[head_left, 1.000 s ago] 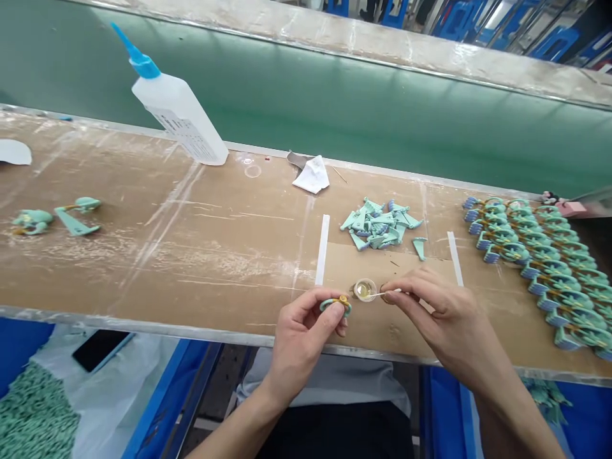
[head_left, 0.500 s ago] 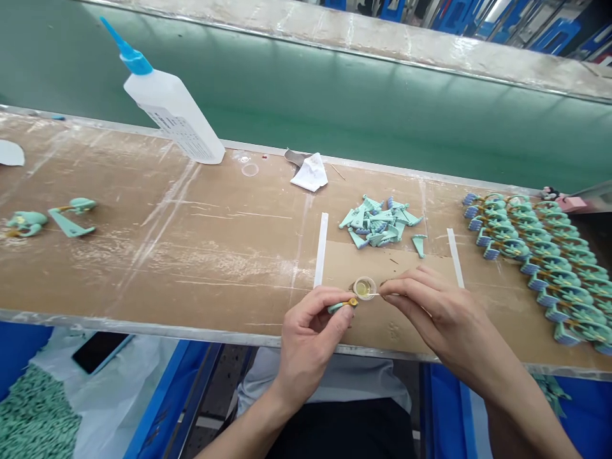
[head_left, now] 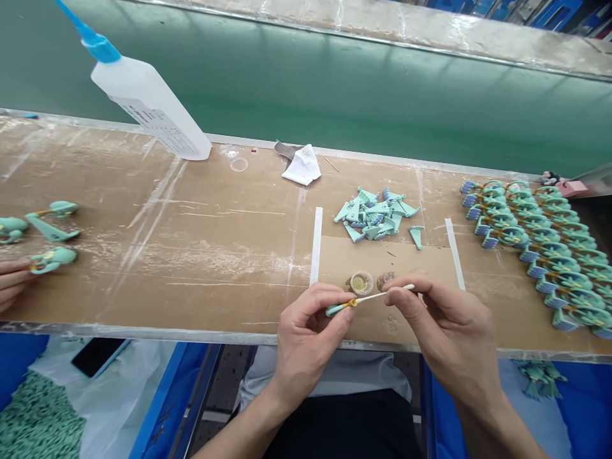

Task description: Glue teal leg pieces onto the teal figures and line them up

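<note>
Holding swab [head_left: 374,296] to part [head_left: 337,310] by the cup [head_left: 371,284]

Left hand [head_left: 306,335] pinches the part just front-left of the cup, near the table edge [head_left: 224,336]; right hand [head_left: 447,325] pinches the swab. Wide tabletop [head_left: 224,248] stretches left of the cup; a teal pile [head_left: 377,213] lies beyond.

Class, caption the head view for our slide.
Left hand pinches a green-and-gold part while the right hand holds a white swab to it, near a small cup.

The left hand [head_left: 306,341] partly hides a teal piece [head_left: 336,310]; the label print [head_left: 146,118] is illegible; the left edge crops a co-worker's hand [head_left: 12,282].
</note>
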Motion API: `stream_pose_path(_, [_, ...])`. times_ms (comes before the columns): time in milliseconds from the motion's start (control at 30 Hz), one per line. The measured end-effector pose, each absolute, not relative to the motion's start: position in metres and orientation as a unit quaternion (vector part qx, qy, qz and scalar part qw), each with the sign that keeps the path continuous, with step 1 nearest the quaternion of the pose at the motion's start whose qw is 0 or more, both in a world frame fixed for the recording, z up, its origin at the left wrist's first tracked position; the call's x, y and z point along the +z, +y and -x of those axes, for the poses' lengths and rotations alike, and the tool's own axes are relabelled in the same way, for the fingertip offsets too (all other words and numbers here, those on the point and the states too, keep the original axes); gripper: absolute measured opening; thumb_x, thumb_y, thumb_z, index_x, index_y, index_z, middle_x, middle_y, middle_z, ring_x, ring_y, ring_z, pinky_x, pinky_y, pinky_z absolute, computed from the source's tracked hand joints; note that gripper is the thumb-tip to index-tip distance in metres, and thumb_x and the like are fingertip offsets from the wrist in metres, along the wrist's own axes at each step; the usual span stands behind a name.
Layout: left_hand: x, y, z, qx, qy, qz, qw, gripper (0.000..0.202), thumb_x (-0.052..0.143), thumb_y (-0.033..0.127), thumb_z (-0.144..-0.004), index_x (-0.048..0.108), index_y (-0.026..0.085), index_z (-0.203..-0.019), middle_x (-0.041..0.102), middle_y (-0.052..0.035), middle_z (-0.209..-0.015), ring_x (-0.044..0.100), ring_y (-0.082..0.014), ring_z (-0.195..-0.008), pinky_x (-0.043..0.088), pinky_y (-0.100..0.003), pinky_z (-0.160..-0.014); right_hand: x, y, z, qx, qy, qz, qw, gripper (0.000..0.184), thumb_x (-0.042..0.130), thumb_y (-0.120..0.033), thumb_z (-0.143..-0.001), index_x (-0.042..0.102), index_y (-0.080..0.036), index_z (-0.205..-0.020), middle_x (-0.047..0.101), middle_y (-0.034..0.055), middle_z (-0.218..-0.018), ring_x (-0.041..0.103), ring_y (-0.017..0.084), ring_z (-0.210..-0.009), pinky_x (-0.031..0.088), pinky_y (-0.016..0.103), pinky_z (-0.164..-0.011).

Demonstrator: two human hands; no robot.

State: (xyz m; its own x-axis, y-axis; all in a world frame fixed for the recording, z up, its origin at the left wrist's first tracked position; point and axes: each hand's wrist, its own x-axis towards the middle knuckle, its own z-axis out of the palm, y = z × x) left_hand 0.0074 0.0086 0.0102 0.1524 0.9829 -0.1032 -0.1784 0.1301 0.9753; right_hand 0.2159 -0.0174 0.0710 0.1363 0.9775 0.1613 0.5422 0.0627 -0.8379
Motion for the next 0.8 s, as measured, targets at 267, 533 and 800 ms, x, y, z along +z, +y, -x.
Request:
stream_pose_path(267, [0.012,0.008,-0.007,0.480,0.437,-0.457,0.609,0.004,0.094,0.025,-0.100,0.098,0.025,-0.102,0.086,-0.0112,-0.104,0.079,-0.0253,-0.094,0.064,-0.035,-0.083,0.074,-0.016,-0.208,0.254,-0.622,0.633,0.385,0.021,0.076,-0.036,-0.119,0.085,-0.028,-0.102,0.087,0.0023,-0.092,0.072,0.021,-0.071,0.060,0.034,-0.071])
stream_pose_path(533, [0.006,0.006,-0.006,0.475,0.445,-0.462,0.603,0.004,0.095,0.026,-0.100,0.098,0.024,-0.102,0.087,-0.0124,-0.106,0.079,-0.0253,-0.093,0.062,-0.033,-0.077,0.089,-0.010,-0.212,0.246,-0.663,0.608,0.362,0.018,0.079,-0.026,-0.116,0.086,-0.028,-0.100,0.087,-0.0008,-0.090,0.071,0.017,-0.066,0.055,0.030,-0.065])
stream_pose_path(800, [0.012,0.006,-0.005,0.452,0.458,-0.459,0.613,0.010,0.091,0.030,-0.104,0.095,0.021,-0.103,0.089,-0.0113,-0.104,0.081,-0.0246,-0.093,0.064,-0.033,-0.082,0.087,-0.016,-0.211,0.225,-0.623,0.642,0.386,0.012,0.078,-0.029,-0.117,0.085,-0.029,-0.107,0.086,-0.0013,-0.088,0.073,0.019,-0.069,0.056,0.032,-0.068])
